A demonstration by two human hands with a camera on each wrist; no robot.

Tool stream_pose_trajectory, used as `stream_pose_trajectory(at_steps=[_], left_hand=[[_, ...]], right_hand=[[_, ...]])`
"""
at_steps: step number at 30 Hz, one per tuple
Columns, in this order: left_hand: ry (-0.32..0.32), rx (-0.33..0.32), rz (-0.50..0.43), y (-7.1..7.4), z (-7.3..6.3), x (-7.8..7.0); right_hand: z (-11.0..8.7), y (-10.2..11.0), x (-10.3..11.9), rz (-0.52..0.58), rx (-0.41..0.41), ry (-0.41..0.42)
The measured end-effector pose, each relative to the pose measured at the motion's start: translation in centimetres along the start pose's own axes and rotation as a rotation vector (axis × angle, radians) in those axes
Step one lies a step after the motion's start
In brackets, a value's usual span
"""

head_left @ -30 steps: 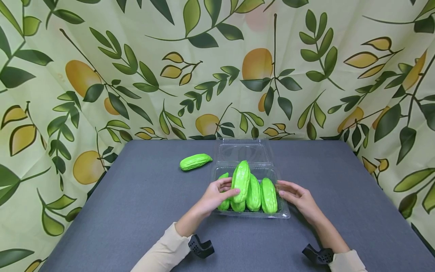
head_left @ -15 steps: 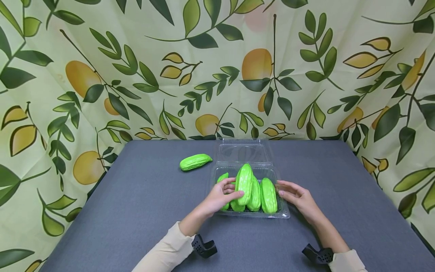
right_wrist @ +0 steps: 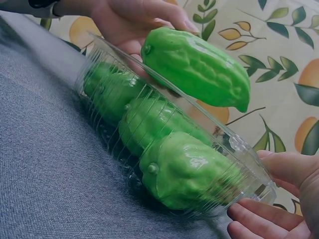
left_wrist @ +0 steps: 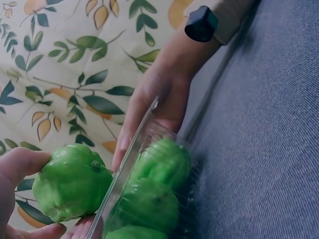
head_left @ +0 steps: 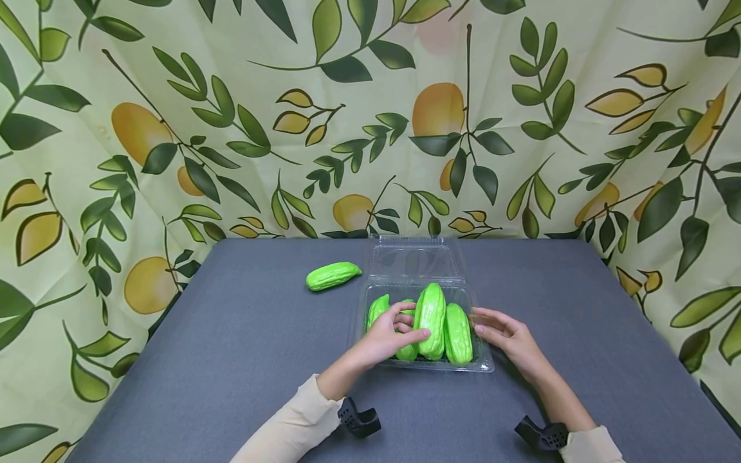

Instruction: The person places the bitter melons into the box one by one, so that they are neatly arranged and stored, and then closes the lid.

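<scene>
My left hand (head_left: 386, 337) holds a light-green, ridged bitter melon (head_left: 430, 318) between thumb and fingers. From the right wrist view, this melon (right_wrist: 199, 67) is above the rim of a clear plastic clamshell box (right_wrist: 229, 142), tilted and apart from those inside. Several similar bitter melons lie side by side in the box, one at its right end (head_left: 459, 334) and one at its left (head_left: 378, 310). Partly hidden behind my left hand is another melon (head_left: 407, 352). My right hand (head_left: 512, 341) grips the box's right side, thumb near the rim and fingers against the wall.
The box's lid (head_left: 415, 260) is folded back, away from me. A single bitter melon (head_left: 332, 276) lies on the grey table (head_left: 260, 347), left of the lid. Behind the table hangs a leaf-and-fruit patterned cloth (head_left: 370, 128).
My left hand has carried the held bitter melon rightward and slightly lower over the box, uncovering more of the leftmost melon. My right hand and the box have stayed in place.
</scene>
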State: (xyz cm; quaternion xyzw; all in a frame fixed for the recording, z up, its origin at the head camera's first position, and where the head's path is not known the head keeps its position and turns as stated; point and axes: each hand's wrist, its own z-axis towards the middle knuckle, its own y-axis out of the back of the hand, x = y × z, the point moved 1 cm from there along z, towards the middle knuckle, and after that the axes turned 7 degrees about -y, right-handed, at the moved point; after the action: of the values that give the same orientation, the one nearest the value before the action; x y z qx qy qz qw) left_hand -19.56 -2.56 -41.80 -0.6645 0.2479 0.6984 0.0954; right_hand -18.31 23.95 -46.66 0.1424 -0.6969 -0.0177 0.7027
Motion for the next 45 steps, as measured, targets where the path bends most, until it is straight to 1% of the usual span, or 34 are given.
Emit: stream_pose_trajectory(at_steps=[9, 19, 22, 26, 30, 35, 37, 42, 45], left_hand=[[0.002, -0.003, 0.026, -0.7, 0.3, -0.1], [-0.005, -0.041, 0.087, -1.3, 0.8, 0.0], [-0.001, -0.049, 0.120, -1.4, 1.0, -0.1], [0.002, -0.044, 0.149, -1.6, 1.1, -0.4], [0.013, -0.027, 0.146, -1.9, 1.2, -0.7], [-0.011, -0.024, 0.153, -2.2, 1.3, -0.8], [-0.010, -0.025, 0.140, -2.4, 1.4, -0.9], [0.034, -0.023, 0.106, -2.9, 1.4, -1.1], [0.040, -0.030, 0.118, -3.0, 1.4, -1.1]], right_hand=[[0.0, 0.0, 0.0, -0.009, -0.004, -0.003], [0.0, 0.0, -0.1, -0.005, -0.006, -0.004], [-0.1, 0.0, -0.1, -0.002, -0.009, -0.006], [-0.2, 0.0, 0.0, -0.002, -0.011, -0.003], [-0.2, 0.1, 0.0, -0.003, -0.007, 0.005], [-0.1, 0.1, 0.0, -0.003, -0.008, 0.001], [-0.1, 0.1, 0.0, -0.006, -0.009, -0.007], [-0.1, 0.1, 0.1, -0.013, -0.011, -0.028], [-0.1, 0.1, 0.2, -0.014, -0.012, -0.034]])
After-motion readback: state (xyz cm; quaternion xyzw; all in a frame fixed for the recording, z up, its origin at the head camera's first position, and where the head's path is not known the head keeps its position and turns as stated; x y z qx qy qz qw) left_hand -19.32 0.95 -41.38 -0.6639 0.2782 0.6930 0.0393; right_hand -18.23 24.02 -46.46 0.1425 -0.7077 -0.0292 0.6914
